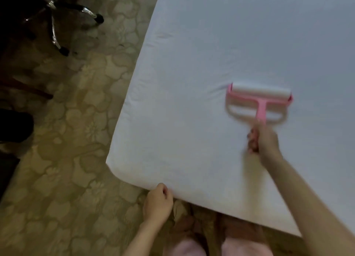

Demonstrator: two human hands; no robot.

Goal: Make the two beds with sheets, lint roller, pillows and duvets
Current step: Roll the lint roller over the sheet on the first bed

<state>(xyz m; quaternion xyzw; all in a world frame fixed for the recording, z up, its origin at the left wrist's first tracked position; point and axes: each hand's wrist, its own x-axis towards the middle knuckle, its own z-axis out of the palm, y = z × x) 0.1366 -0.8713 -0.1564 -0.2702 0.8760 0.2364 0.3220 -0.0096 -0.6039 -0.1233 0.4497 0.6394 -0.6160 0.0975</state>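
Note:
A white sheet (211, 63) covers the bed and lies smooth, with slight wrinkles near the left edge. On it rests a pink lint roller (259, 98) with a white roll, its head pointing away from me. My right hand (263, 140) grips the roller's pink handle and looks blurred. My left hand (158, 200) sits at the near edge of the bed by the corner, fingers curled against the sheet's edge; whether it pinches the fabric I cannot tell.
A patterned beige carpet (76, 140) runs along the left of the bed. The chrome wheeled base of an office chair (57, 15) stands at the top left. Dark furniture (11, 125) lines the left edge. My legs (221, 242) are against the bed's near side.

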